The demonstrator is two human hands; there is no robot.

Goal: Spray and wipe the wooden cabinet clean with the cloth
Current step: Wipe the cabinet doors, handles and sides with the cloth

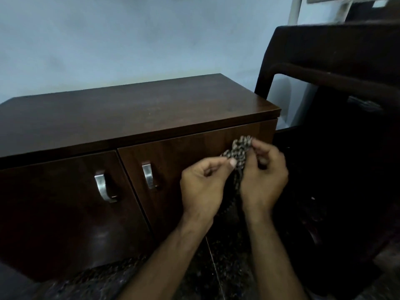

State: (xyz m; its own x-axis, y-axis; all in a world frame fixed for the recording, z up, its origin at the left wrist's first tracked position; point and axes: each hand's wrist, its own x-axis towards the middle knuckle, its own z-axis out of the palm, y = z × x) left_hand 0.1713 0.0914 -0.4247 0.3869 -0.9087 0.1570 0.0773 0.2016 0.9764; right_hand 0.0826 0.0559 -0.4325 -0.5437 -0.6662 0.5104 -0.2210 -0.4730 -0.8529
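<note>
We find no text, label, brand, number or sign that we can read anywhere in this view. The dark brown wooden cabinet (138,113) with its two curved metal door handles carries no lettering, and the checked cloth (239,153) shows only its woven pattern.

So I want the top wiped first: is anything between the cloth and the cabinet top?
Nothing visible. Both the left hand and right hand pinch the cloth before the right door; the cabinet top above shows no objects.

dim, soft — wide-angle bowed edges
</note>
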